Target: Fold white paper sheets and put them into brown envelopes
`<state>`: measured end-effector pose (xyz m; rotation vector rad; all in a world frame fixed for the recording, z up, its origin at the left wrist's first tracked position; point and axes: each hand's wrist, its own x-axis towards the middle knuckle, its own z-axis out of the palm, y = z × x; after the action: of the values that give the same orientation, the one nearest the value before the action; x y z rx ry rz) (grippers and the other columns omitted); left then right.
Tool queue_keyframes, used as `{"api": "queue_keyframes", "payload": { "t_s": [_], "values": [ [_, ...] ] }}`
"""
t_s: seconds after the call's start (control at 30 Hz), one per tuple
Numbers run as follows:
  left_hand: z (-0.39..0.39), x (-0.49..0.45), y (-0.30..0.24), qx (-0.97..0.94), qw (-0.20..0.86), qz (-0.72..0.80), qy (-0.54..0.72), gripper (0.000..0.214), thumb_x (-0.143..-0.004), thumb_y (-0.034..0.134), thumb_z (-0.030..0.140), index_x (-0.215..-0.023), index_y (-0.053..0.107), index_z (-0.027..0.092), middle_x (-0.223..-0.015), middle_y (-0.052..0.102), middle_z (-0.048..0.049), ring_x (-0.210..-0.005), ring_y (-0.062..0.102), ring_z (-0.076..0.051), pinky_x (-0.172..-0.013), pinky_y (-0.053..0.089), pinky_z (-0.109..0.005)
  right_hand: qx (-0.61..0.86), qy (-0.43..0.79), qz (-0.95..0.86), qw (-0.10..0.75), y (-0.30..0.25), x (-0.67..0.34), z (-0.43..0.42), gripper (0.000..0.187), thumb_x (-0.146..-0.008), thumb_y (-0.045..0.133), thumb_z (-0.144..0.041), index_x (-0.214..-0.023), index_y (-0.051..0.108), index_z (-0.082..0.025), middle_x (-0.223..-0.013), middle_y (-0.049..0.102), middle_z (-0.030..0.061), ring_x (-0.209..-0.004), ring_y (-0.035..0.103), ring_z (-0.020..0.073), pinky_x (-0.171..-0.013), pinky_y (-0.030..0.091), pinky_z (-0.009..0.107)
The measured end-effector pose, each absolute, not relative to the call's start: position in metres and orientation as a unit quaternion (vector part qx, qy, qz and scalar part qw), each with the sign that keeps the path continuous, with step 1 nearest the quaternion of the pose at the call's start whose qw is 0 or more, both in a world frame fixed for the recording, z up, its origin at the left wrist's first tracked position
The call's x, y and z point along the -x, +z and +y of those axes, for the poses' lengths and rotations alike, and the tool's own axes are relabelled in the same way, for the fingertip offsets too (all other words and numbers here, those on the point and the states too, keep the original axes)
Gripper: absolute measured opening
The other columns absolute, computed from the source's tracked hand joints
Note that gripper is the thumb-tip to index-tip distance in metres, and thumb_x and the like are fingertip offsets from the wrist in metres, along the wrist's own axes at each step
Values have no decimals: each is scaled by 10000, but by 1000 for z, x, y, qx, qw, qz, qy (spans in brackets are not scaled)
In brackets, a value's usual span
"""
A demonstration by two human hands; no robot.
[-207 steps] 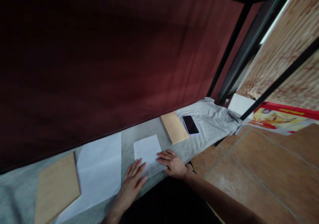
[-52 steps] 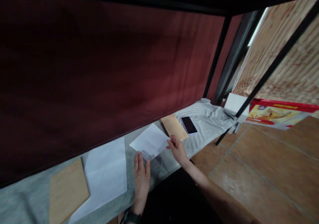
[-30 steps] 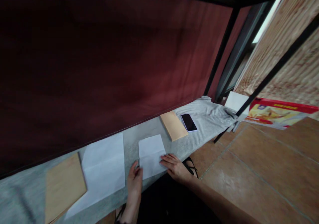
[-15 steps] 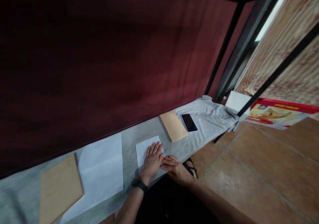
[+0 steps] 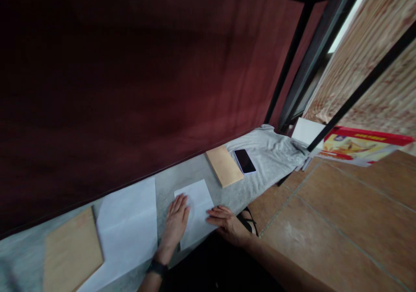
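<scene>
A small folded white paper [image 5: 199,205] lies on the grey cloth-covered surface [image 5: 185,177] near its front edge. My left hand [image 5: 176,219] lies flat on the paper's left part, fingers stretched out. My right hand [image 5: 224,221] rests flat at the paper's right lower edge, fingers extended onto it. Neither hand grips anything. A dark band sits on my left wrist.
A larger white sheet [image 5: 128,222] lies to the left, beside a tan board [image 5: 72,253]. Further right are a second tan board [image 5: 224,166] and a dark phone [image 5: 245,161]. A maroon wall runs behind. Tiled floor [image 5: 341,222] and a red-yellow box [image 5: 357,147] lie right.
My left hand slid leftward across the folded paper, from its right side to its left side. My right hand stayed at the paper's right edge.
</scene>
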<state>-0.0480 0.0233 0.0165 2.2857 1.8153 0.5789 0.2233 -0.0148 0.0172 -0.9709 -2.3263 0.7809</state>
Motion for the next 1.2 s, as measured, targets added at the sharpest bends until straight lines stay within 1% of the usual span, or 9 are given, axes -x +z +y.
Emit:
{"api": "queue_keyframes", "payload": {
  "t_s": [0.07,0.17,0.33,0.5,0.63,0.83,1.0,1.1,1.2],
  "values": [
    [0,58,19,-777,137,573,221,459,-1008,347,342,-1404,559,248,-1477,564,-68,-1408,468,-213,-1200,362,-478,353,297,-849,257,19,-224,-13,452,-925,582,-180,-1367,610,-267,-1467,561,56,-1383,471,208,-1209,265,452],
    [-38,72,28,-792,205,531,222,439,-998,423,372,-1420,536,328,-1514,525,-36,-1418,456,-210,-1171,404,-471,349,300,-846,269,18,-226,-11,383,-971,548,-214,-1343,631,-254,-1411,611,64,-1346,513,198,-1196,293,437],
    [-66,84,38,-809,187,519,201,571,-898,625,388,-1453,500,326,-1511,526,-52,-1408,470,-252,-1151,428,-486,344,285,-850,279,18,-226,-7,347,-992,528,-218,-1316,648,-248,-1363,648,67,-1316,542,194,-1179,322,425],
    [-55,77,28,-794,143,548,219,521,-863,513,146,-1344,618,318,-1443,597,-24,-1367,519,-226,-1140,447,-487,339,284,-854,275,30,-224,-6,302,-1019,514,-248,-1275,675,-260,-1296,689,57,-1240,599,194,-1140,363,407],
    [-50,75,23,-799,143,540,222,549,-810,490,93,-1278,670,316,-1406,628,-22,-1339,548,-222,-1130,462,-484,341,282,-859,257,35,-226,-5,306,-1013,532,-245,-1286,669,-260,-1296,688,46,-1223,603,191,-1111,396,370],
    [-52,78,20,-779,149,546,269,311,-930,527,332,-1165,729,306,-1306,697,-34,-1252,624,-225,-1072,523,-449,376,281,-843,263,34,-229,0,277,-1043,489,-291,-1222,698,-256,-1235,709,34,-1180,614,182,-1069,427,340],
    [-52,74,27,-737,186,572,309,364,-943,499,512,-1090,750,294,-1243,730,-34,-1203,653,-226,-1051,534,-425,414,261,-839,238,34,-226,4,264,-1049,483,-331,-1096,715,-214,-1091,725,57,-1057,641,203,-1003,446,363],
    [-50,70,35,-680,228,625,310,440,-928,460,582,-962,763,265,-1017,788,-43,-993,727,-230,-909,594,-378,436,255,-831,233,33,-222,7,282,-1048,480,-342,-945,700,-199,-983,715,54,-976,647,205,-944,465,355],
    [-44,63,43,-633,241,673,298,458,-899,466,608,-798,731,248,-784,765,-35,-764,720,-226,-746,590,-343,465,255,-814,238,33,-215,12,289,-1043,482,-321,-856,662,-194,-892,704,46,-921,659,210,-885,484,340]
  ]
}}
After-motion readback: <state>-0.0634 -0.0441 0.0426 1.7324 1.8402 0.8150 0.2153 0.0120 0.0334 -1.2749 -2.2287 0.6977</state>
